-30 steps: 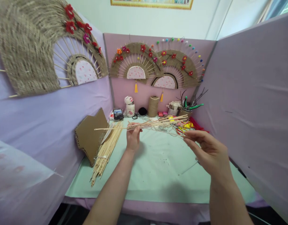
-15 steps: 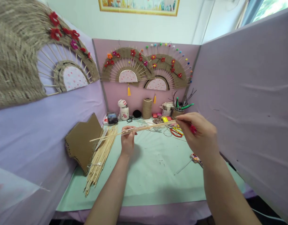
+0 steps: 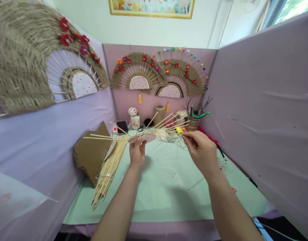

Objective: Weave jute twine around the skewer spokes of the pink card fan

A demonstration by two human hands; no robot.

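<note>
A fan frame (image 3: 146,137) is held above the table, with bamboo sticks spreading from a pink-dotted half-round base and twine woven between sticks on its right part. My left hand (image 3: 137,154) is closed around the lower edge of the base from below. At the frame's right end, my right hand (image 3: 201,147) pinches its edge between thumb and fingers; whether it grips a stick or the twine is too fine to tell. Beneath and left of the frame lies a bundle of bamboo sticks (image 3: 110,170) on the green table cover (image 3: 159,190).
Cardboard pieces (image 3: 91,150) lean at the left. Along the back stand a twine spool (image 3: 159,115), a white jar (image 3: 135,118) and a pot (image 3: 193,124) holding green-handled pliers. Finished fans (image 3: 141,68) hang on the back panel, and a large fan (image 3: 23,63) on the left one.
The fan frame has tilted from nearly edge-on so its sticks and dotted base now show. My right hand has shifted slightly left and down; the left hand stays nearly in place.
</note>
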